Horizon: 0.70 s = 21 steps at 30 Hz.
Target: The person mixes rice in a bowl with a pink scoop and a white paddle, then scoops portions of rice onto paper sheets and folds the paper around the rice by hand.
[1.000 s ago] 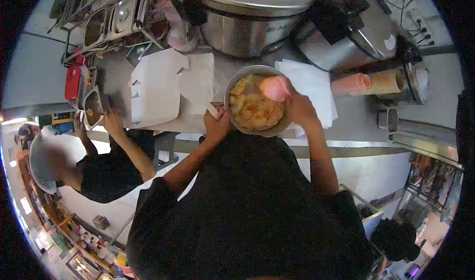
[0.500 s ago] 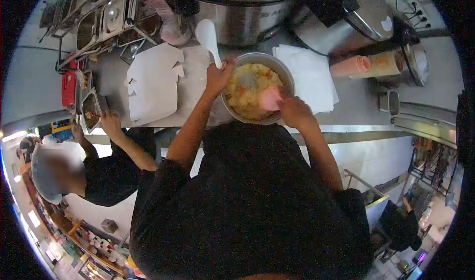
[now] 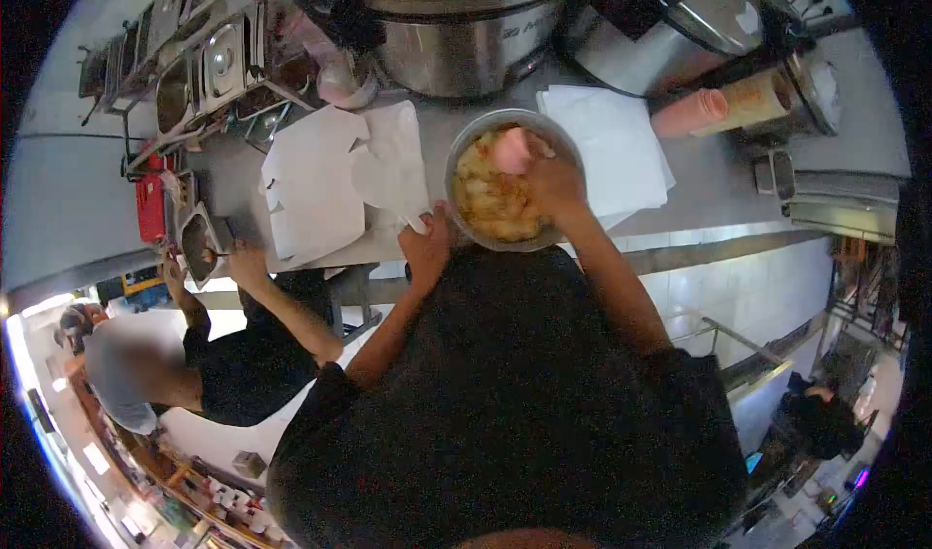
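A metal bowl [image 3: 464, 221] of yellow, chunky food sits on the steel counter right in front of me. My right hand [image 3: 555, 185] reaches over the bowl and grips a pink spatula [image 3: 512, 149] whose blade is in the food at the bowl's far side. My left hand [image 3: 425, 245] rests against the bowl's near-left rim. It is closed around a white spoon [image 3: 416, 222], and only a short white end shows above the fingers.
Flat white paper boxes [image 3: 311, 185] lie left of the bowl, white paper sheets [image 3: 616, 146] to its right. A big steel cooker [image 3: 456, 25] stands behind. Stacked pink cups [image 3: 689, 112] and brown cups [image 3: 752, 100] lie far right. A co-worker's hands [image 3: 248, 263] are at a small metal container [image 3: 199, 243].
My left hand, which held the white spoon up over the counter, has dropped to the bowl's near-left rim. My right hand has moved the pink spatula to the bowl's far side.
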Tool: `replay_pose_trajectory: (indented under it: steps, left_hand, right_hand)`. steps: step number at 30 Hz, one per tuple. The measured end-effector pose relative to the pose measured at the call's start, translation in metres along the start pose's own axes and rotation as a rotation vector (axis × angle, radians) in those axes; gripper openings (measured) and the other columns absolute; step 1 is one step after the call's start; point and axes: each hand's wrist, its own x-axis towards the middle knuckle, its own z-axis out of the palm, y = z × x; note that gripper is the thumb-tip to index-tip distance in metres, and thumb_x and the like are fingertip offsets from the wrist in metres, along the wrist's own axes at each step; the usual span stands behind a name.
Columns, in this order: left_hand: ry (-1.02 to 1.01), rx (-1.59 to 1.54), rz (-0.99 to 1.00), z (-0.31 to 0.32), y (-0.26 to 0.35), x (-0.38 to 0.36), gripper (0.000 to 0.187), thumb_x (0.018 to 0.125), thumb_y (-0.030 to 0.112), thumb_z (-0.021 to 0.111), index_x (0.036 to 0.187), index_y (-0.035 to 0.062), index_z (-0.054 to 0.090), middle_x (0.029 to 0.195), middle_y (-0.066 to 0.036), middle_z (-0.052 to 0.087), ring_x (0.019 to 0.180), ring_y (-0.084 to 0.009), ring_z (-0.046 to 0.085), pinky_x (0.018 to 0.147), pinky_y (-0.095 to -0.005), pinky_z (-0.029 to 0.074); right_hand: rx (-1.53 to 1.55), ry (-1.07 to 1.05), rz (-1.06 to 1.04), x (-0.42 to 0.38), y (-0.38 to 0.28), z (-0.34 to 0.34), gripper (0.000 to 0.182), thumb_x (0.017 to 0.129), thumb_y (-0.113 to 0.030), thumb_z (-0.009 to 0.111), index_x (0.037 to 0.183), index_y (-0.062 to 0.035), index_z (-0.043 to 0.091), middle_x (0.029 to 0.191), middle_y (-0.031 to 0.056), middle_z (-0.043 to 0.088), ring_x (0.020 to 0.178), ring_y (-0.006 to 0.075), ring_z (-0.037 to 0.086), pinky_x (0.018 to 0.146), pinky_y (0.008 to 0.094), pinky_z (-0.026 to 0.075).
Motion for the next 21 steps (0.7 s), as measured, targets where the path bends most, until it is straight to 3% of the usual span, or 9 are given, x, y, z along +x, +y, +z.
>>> replay_pose_trajectory:
  steps: [2, 3, 6, 7, 9, 12, 15, 19, 21]
  left_hand:
    - [0.032, -0.250, 0.156, 0.008, 0.003, 0.002, 0.031, 0.088, 0.022, 0.070, 0.084, -0.0062, 0.059, 0.070, -0.002, 0.056, 0.070, -0.0120, 0.052, 0.062, -0.0300, 0.046]
    - [-0.029, -0.131, 0.235, 0.001, 0.012, 0.014, 0.030, 0.087, 0.018, 0.071, 0.090, -0.0089, 0.057, 0.075, -0.002, 0.057, 0.074, -0.0120, 0.052, 0.069, -0.0286, 0.046]
    - [0.007, -0.223, 0.514, 0.022, 0.024, 0.068, 0.031, 0.088, 0.022, 0.070, 0.094, -0.0073, 0.060, 0.078, -0.003, 0.060, 0.074, -0.0118, 0.053, 0.072, -0.0291, 0.046]
    - [-0.056, -0.217, 0.324, 0.023, 0.052, 0.068, 0.033, 0.090, 0.029, 0.067, 0.093, -0.0043, 0.064, 0.078, -0.003, 0.062, 0.074, -0.0119, 0.054, 0.072, -0.0298, 0.046]
    - [-0.178, -0.181, 0.315, 0.043, 0.064, 0.084, 0.038, 0.090, 0.036, 0.065, 0.080, -0.0006, 0.065, 0.069, -0.006, 0.060, 0.068, -0.0133, 0.054, 0.066, -0.0318, 0.045]
    - [-0.192, 0.238, 0.224, 0.078, 0.055, 0.089, 0.047, 0.088, 0.039, 0.066, 0.063, -0.0003, 0.059, 0.059, -0.009, 0.056, 0.059, -0.0170, 0.052, 0.058, -0.0361, 0.042]
    - [-0.187, 0.230, 0.288, 0.072, 0.068, 0.088, 0.049, 0.087, 0.044, 0.064, 0.071, -0.0022, 0.061, 0.067, -0.020, 0.062, 0.064, -0.0330, 0.063, 0.061, -0.0438, 0.047]
    - [-0.179, 0.212, 0.468, 0.080, 0.044, 0.095, 0.053, 0.085, 0.044, 0.067, 0.059, 0.0006, 0.053, 0.054, -0.013, 0.053, 0.051, -0.0264, 0.052, 0.053, -0.0423, 0.040]
    - [-0.123, 0.092, 0.389, 0.078, 0.058, 0.084, 0.056, 0.086, 0.038, 0.068, 0.051, 0.0031, 0.043, 0.046, -0.008, 0.043, 0.042, -0.0201, 0.040, 0.046, -0.0383, 0.033]
  right_hand:
    - [-0.078, -0.036, -0.178, -0.004, -0.010, 0.003, 0.031, 0.090, -0.027, 0.052, 0.110, -0.0056, 0.065, 0.095, 0.0204, 0.068, 0.091, 0.0372, 0.066, 0.084, 0.0494, 0.051]
    - [-0.075, -0.096, -0.227, -0.006, -0.010, -0.001, 0.032, 0.090, -0.026, 0.053, 0.113, -0.0060, 0.063, 0.099, 0.0210, 0.068, 0.093, 0.0376, 0.065, 0.087, 0.0493, 0.050]
    - [0.113, -0.064, -0.250, -0.023, 0.004, -0.007, 0.052, 0.086, -0.036, 0.061, 0.129, -0.0090, 0.052, 0.118, 0.0236, 0.061, 0.104, 0.0386, 0.061, 0.097, 0.0484, 0.045]
    - [0.180, -0.040, -0.226, -0.023, 0.006, -0.015, 0.057, 0.084, -0.037, 0.063, 0.133, -0.0098, 0.048, 0.121, 0.0238, 0.059, 0.105, 0.0387, 0.061, 0.097, 0.0483, 0.044]
    - [0.361, 0.168, -0.196, -0.031, -0.008, -0.034, 0.045, 0.091, -0.031, 0.055, 0.132, -0.0119, 0.052, 0.109, 0.0257, 0.063, 0.098, 0.0394, 0.063, 0.088, 0.0473, 0.049]
    - [-0.038, -0.363, -0.146, -0.021, -0.037, -0.030, 0.039, 0.094, -0.029, 0.049, 0.129, -0.0118, 0.055, 0.103, 0.0251, 0.065, 0.093, 0.0404, 0.064, 0.083, 0.0483, 0.050]
    - [-0.077, -0.196, -0.228, -0.030, -0.016, -0.005, 0.039, 0.093, -0.028, 0.047, 0.130, -0.0147, 0.055, 0.096, 0.0252, 0.066, 0.087, 0.0417, 0.065, 0.078, 0.0493, 0.052]
    - [0.187, 0.083, -0.214, -0.035, -0.011, -0.029, 0.052, 0.092, -0.026, 0.049, 0.143, -0.0200, 0.041, 0.097, 0.0284, 0.065, 0.090, 0.0438, 0.064, 0.083, 0.0498, 0.051]
    - [0.109, 0.019, -0.275, -0.009, -0.003, 0.025, 0.057, 0.092, -0.026, 0.049, 0.147, -0.0216, 0.033, 0.104, 0.0292, 0.063, 0.095, 0.0446, 0.062, 0.085, 0.0499, 0.050]
